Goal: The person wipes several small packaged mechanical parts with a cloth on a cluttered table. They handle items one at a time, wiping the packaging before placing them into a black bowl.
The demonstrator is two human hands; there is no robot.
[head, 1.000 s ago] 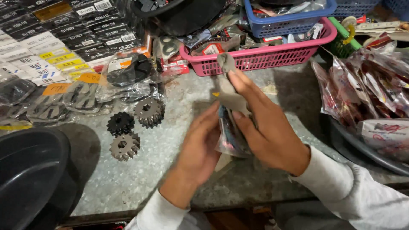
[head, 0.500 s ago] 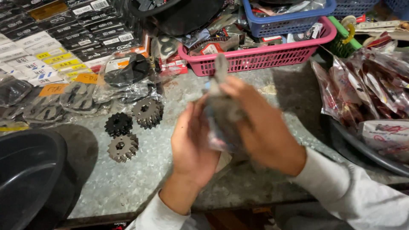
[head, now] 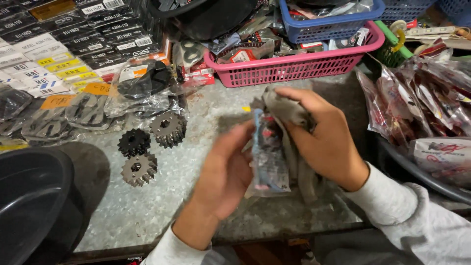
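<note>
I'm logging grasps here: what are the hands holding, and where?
Both hold a small plastic packet: left hand against its left side, right hand pressing a grey cloth around its top.

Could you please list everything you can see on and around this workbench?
Packet: one, clear plastic with blue and red print, held between both hands.
Cloth: one, grey, gripped against the packet.
Sprockets: three, dark metal, left of centre on the bench.
Workbench: one, grey metal sheet.
Pink basket: one, at the back, filled with parts.
Blue basket: one, stacked in the pink one.
Boxed parts: many, black and white, back left.
Bagged parts: a pile, reddish, right.
Black tub: one, bottom left.
Left hand: on the packet.
Right hand: holding cloth and packet.
</note>
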